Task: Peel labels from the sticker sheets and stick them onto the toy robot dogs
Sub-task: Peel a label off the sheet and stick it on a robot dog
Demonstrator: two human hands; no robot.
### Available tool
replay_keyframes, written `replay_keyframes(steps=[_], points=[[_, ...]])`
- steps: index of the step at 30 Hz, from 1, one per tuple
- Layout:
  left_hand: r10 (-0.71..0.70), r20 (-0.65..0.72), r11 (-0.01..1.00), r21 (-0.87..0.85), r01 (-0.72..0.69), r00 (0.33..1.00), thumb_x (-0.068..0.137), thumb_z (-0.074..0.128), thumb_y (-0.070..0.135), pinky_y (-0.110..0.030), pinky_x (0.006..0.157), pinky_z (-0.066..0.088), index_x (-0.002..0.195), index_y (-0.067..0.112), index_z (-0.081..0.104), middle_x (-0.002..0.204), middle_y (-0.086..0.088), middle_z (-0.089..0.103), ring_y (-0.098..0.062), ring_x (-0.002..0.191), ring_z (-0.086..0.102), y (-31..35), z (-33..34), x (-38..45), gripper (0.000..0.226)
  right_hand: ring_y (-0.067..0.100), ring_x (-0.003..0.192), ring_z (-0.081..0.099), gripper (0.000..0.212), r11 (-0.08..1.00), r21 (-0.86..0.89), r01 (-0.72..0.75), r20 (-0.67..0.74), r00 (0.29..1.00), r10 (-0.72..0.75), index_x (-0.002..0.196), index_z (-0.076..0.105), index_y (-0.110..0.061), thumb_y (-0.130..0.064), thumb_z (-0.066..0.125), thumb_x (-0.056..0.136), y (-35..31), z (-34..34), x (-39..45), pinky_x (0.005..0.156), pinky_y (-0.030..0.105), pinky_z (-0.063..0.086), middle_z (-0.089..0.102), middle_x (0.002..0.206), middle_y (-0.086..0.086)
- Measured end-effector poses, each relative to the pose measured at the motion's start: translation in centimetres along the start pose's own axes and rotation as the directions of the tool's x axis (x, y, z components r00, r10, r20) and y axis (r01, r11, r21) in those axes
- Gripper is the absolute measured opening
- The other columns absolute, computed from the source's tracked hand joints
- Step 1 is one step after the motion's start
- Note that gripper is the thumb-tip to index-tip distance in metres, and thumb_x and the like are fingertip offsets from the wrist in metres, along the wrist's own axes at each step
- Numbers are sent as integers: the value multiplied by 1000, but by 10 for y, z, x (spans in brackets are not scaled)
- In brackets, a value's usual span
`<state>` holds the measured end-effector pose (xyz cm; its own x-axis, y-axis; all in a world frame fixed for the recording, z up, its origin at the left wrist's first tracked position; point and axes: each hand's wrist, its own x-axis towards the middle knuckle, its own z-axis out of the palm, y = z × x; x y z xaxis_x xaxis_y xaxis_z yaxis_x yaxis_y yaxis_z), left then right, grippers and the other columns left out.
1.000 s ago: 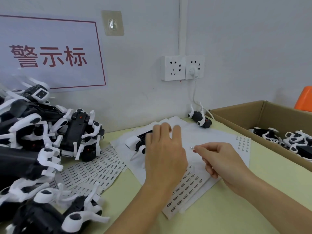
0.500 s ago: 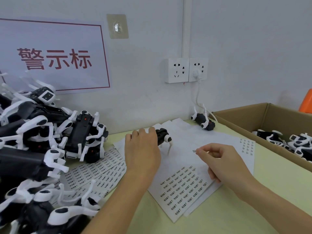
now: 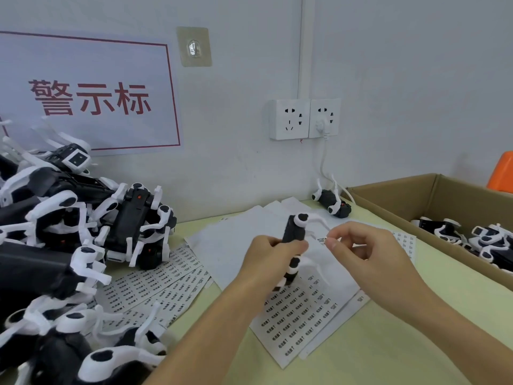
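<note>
Above pale yellow-green tabletop (image 3: 388, 343): black-and-white plastic toy robot dog (image 3: 294, 240) upright in left hand (image 3: 266, 259) grip; small white printed label (image 3: 321, 241) pinched by right hand (image 3: 369, 254), just at 3 o'clock.

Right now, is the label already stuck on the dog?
No, the right hand pinches the label just beside the toy dog that the left hand grips.
</note>
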<state>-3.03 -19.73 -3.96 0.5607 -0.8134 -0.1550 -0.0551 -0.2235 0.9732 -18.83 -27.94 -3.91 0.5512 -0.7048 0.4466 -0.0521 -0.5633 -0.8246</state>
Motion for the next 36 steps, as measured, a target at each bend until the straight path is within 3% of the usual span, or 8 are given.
replay_keyframes(steps=[4, 7, 11, 14, 18, 23, 31, 36], points=[[-20, 119, 999, -32, 24, 993, 80, 74, 40, -33, 68, 53, 99, 12, 67, 86, -9, 76, -22, 72, 69, -10, 11, 0, 34, 10, 41, 33, 15, 999, -35, 23, 31, 999, -22, 78, 68, -26, -21, 68, 92, 0, -3, 2, 40, 16, 27, 49, 59, -2], [28, 186, 995, -95, -10, 982, 76, 76, 36, -38, 73, 58, 105, 10, 62, 91, -15, 77, -27, 74, 73, -13, 13, -1, 41, 6, 41, 34, 14, 989, -129, 70, 61, 996, -63, 79, 66, -24, -22, 67, 93, 1, -3, 2, 43, 13, 29, 49, 59, 6], [67, 204, 990, -135, -40, 977, 73, 79, 34, -39, 73, 59, 114, 44, 40, 94, -9, 78, -25, 72, 74, -20, 15, -1, 57, 7, 43, 37, 19, 972, -212, 101, 88, 993, -84, 77, 64, -28, -20, 66, 94, 8, -3, 1, 46, 14, 32, 52, 60, 8], [187, 206, 975, -161, -155, 960, 75, 80, 32, -41, 76, 58, 116, 62, 48, 101, -10, 74, -21, 72, 68, -22, 14, -2, 59, 7, 44, 39, 20, 958, -259, 123, 110, 989, -97, 78, 63, -30, -21, 64, 95, 11, -4, 1, 46, 15, 33, 52, 59, 5], [280, 253, 943, -252, -216, 926, 70, 76, 37, -34, 79, 52, 125, 63, 55, 102, -12, 74, -17, 80, 64, -24, 12, -2, 64, 8, 42, 38, 24, 944, -293, 149, 104, 987, -124, 76, 59, -31, -18, 60, 97, 11, -6, 4, 45, 16, 31, 53, 59, 6], [340, 236, 932, -215, -293, 910, 70, 71, 41, -24, 88, 47, 136, 58, 50, 105, -10, 74, -17, 99, 67, -29, 14, 2, 71, 9, 39, 37, 29, 933, -313, 177, 93, 983, -156, 74, 57, -33, -15, 60, 97, 8, -8, 4, 42, 15, 28, 54, 58, 5], [389, 209, 915, -199, -350, 897, 77, 66, 36, -9, 75, 48, 137, 55, 51, 100, -12, 73, -10, 88, 65, -31, 18, 3, 65, 13, 47, 42, 22, 880, -425, 213, 106, 977, -185, 75, 60, -31, -22, 62, 95, 6, -10, 3, 47, 28, 33, 55, 56, -5], [405, 197, 908, -202, -368, 893, 78, 66, 34, -11, 75, 48, 136, 56, 52, 92, -4, 70, -12, 89, 65, -32, 19, 4, 63, 12, 65, 48, 20, 830, -499, 248, 81, 967, -240, 77, 56, -33, -24, 62, 93, 3, -5, -1, 55, 33, 40, 50, 65, -10]])
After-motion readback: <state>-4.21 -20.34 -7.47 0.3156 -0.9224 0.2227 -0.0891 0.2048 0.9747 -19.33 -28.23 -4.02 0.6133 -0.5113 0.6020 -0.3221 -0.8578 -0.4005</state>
